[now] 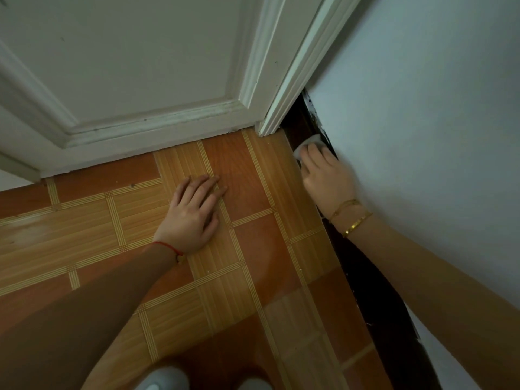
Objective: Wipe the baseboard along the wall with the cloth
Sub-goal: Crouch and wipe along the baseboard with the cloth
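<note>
Mid-wipe, as I read it. My right hand [326, 175] has its fingers laid over the white cloth [308, 144] and presses it against the dark baseboard [365, 282]. The fingers look mostly straight over the cloth; whether the thumb curls round it I cannot tell, it is hidden. The cloth sits at the far end of the baseboard, just beside the white door frame [284, 88], where the board meets the pale wall [422, 108].

My left hand [194, 215] is spread flat on the floor [253, 263], fingers together and straight, holding nothing. I judge it is bracing my weight. It is well apart from the cloth.

Step in hand: wiping the corner section next to the door frame. The long stretch of baseboard running back toward me under my right forearm shows pale specks along its upper edge, so I judge most of the run is not yet done. The next move calls for dragging the cloth along the board toward me, keeping pressure on the face and the top lip, and shifting the bracing hand back to follow.

The white door [126, 66] is shut, panel moulding visible. Tips of pale shoes [160, 380] at the bottom edge.

Brands, labels, writing: none readable anywhere. Wrist jewellery is plain and the patterned floor carries no text.
</note>
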Available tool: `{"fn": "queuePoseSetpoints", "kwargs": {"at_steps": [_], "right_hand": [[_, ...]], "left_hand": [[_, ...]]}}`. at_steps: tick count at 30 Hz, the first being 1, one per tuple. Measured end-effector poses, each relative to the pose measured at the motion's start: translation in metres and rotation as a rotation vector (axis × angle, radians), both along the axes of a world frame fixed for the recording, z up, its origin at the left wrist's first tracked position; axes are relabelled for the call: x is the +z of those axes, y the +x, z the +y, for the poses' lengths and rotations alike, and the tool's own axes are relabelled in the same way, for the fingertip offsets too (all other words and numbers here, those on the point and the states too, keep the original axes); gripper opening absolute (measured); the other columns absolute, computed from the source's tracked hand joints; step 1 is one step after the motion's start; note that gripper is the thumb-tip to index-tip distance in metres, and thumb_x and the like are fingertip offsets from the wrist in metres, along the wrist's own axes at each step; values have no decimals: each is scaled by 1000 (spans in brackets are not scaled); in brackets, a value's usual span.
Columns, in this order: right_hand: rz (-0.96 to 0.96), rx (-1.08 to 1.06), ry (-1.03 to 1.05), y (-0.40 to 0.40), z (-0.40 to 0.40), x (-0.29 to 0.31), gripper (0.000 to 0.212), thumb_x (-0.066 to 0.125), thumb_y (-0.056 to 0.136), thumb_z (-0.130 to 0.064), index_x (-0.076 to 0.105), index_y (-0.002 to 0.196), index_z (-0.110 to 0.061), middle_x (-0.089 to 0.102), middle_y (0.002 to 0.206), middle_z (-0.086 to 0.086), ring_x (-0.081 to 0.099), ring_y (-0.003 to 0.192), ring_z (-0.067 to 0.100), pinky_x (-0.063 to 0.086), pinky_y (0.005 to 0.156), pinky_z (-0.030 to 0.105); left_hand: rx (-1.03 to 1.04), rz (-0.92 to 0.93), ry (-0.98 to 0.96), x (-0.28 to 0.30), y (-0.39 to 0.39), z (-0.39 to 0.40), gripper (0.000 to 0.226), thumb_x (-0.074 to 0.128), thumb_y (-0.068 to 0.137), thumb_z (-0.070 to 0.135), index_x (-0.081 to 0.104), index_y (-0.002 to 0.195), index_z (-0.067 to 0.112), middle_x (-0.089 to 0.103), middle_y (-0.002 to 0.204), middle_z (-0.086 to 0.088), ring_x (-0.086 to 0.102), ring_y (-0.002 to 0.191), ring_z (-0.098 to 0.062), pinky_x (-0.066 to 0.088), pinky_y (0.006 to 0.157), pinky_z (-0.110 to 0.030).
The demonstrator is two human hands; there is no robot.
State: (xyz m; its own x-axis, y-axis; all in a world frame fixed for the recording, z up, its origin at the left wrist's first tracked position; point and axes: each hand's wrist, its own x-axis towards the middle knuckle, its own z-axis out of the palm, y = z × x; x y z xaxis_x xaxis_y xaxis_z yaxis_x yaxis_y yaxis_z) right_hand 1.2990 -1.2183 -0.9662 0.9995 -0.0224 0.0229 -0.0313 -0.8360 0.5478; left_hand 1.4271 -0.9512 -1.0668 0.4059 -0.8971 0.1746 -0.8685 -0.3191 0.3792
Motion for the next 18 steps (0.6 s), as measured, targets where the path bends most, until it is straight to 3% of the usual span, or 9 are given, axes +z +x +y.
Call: {"fn": "queuePoseSetpoints", "kwargs": {"at_steps": [3,7,12,15,18], "right_hand": [[83,10,-12,-34,10,4,31,43,84,3,74,87,2,59,121,24,55,113,36,46,97,43],[212,-51,-41,-72,17,3,19,67,77,-4,74,94,-1,55,128,23,50,118,36,42,102,44],[223,-42,-52,-62,15,-2,16,72,76,-6,75,92,-3,59,123,21,53,116,34,44,100,42],[175,-22,-81,-29,7,3,18,67,78,-4,74,94,-1,60,122,22,53,117,34,44,101,42],[112,10,-131,12,-6,8,26,49,86,-2,71,99,2,57,126,23,51,120,35,41,105,42]], "left_hand": [[0,13,3,0,0,0,53,42,98,30,46,147,12,43,154,-12,34,146,-32,20,121,-57],[-2,12,8,0,0,0,54,42,97,31,45,148,13,42,154,-11,34,146,-32,20,121,-57],[8,6,-16,0,-1,1,52,46,97,28,46,147,12,44,153,-12,34,145,-32,20,121,-56],[5,6,-17,0,0,0,53,46,97,28,47,147,11,44,152,-12,35,145,-33,21,120,-57],[4,0,-16,0,0,0,52,47,97,28,47,147,11,44,153,-12,35,145,-33,21,120,-57]]}}
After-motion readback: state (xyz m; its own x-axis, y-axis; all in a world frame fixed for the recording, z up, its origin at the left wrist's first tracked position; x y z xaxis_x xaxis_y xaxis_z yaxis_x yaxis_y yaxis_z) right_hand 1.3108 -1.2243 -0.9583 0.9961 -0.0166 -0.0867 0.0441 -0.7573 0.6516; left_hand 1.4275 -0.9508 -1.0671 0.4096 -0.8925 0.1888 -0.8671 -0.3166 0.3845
